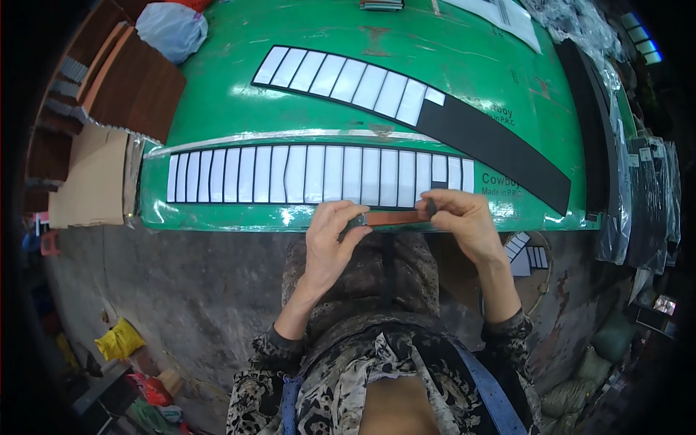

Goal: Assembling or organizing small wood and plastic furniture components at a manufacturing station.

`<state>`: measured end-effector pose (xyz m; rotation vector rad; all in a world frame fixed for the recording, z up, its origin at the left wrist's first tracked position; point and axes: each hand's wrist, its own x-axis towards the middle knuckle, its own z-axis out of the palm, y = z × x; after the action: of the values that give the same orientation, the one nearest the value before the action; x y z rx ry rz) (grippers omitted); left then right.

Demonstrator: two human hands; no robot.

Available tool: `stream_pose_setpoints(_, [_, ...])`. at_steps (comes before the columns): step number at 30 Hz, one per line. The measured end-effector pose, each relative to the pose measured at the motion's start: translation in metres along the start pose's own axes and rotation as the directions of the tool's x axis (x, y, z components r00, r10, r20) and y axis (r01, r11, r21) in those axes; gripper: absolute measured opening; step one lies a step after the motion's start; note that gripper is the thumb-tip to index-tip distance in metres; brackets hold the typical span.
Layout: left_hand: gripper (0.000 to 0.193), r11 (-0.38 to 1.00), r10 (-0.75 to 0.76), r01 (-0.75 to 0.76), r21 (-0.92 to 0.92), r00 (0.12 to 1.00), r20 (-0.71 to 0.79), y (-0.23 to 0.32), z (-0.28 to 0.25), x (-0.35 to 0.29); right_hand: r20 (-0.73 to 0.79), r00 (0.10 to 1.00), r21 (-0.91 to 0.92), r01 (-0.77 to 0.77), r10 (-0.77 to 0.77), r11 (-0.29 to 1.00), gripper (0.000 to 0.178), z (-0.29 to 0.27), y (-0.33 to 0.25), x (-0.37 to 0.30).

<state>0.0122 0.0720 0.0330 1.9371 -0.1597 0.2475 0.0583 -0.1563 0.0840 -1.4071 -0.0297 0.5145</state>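
Just over the near edge of the table, a flat orange-brown strip (395,217) spans the gap between my hands. My left hand (328,243) pinches its left end, where something small and shiny shows at the fingertips. Thumb and fingers of my right hand (465,219) are closed on a small dark piece (431,207) at the strip's right end; whether the two are joined I cannot tell. Behind my hands lies a long black panel with white rectangles (312,174) in a row. A second black panel (493,141) lies slanted beyond it, white rectangles covering its left part only.
The green tabletop (225,109) ends in front of my body. Brown boards (134,87) and cardboard (90,177) stand at left, beside a white plastic bag (172,32). Black panels (583,123) and plastic-wrapped pieces line the right edge. A round container (536,279) sits below, right.
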Motion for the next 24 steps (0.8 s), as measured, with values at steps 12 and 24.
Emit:
stream_pose_setpoints(12, [0.034, 0.997, 0.050, -0.053, -0.048, 0.998, -0.047, -0.002, 0.004, -0.008, 0.132, 0.892, -0.751, 0.374, -0.432, 0.544, 0.032, 0.056, -0.004, -0.006])
stream_pose_setpoints(24, [0.037, 0.994, 0.052, -0.058, -0.092, 0.996, -0.068, -0.005, 0.007, -0.009, 0.273, 0.841, -0.845, 0.442, -0.468, 0.302, 0.033, 0.059, -0.003, 0.002])
